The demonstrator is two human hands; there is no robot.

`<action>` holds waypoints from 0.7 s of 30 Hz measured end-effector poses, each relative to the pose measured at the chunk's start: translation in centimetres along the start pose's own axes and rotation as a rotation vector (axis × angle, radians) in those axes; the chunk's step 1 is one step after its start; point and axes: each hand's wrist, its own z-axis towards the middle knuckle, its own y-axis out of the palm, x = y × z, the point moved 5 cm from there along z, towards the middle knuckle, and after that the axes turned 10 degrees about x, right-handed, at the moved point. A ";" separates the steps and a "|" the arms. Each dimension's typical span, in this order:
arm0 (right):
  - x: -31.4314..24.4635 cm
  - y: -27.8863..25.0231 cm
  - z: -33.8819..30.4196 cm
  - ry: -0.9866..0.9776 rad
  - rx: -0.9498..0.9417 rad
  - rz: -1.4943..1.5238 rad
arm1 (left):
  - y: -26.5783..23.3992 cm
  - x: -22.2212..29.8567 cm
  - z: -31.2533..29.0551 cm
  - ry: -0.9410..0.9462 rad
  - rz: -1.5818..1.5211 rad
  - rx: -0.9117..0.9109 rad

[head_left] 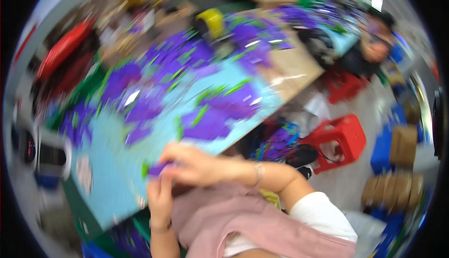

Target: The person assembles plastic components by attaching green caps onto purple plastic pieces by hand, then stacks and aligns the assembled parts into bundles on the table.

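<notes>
Purple with a bright green end, the small piece (158,169) is up between my two hands, just over the near edge of the light blue tabletop (112,164) and in front of my pink apron (220,220). My right hand (189,165) comes across from the right, its fingers curled and bent down, thumb and fingertips pinching the purple part. My left hand (160,196) rises from below, fingers pointing up and close together, their tips meeting the right hand at the piece; with all this blur I cannot tell whether they are closed on it too. The green end pokes out to the left, clear of my fingers

On my right wrist sits a pale metallic band (259,173), and a thin dark band (160,228) rings my left

Beyond my hands, more purple pieces (206,123) edged in green lie in a loose heap on the blue, with others spread farther back, around a yellow and black object (213,23) too smeared to make out. Brown sheet (297,71) covers the far right of the table. Past that edge stand a red stool (341,138) and, farther off, a person in dark clothes (362,54)
</notes>
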 end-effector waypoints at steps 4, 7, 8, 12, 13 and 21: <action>-0.4 -1.7 -0.1 -0.111 -0.013 -0.368 | 0.5 -1.1 0.8 -0.031 0.060 -0.174; 0.9 -2.9 -0.5 -0.112 -0.037 -0.545 | -3.5 -0.5 4.1 0.368 0.577 0.052; 1.9 -3.5 -0.9 -0.115 -0.076 -0.600 | -4.8 0.0 5.4 0.485 0.806 0.173; 2.1 -6.1 0.8 -0.290 -0.018 -0.969 | -8.7 -1.6 8.0 0.495 1.168 0.244; 2.3 -6.7 1.8 -0.293 0.023 -0.962 | -9.1 -1.8 7.8 0.510 1.163 0.242; 11.3 -12.3 11.1 -0.256 -0.221 -1.439 | -7.8 -1.2 5.0 0.410 0.857 0.259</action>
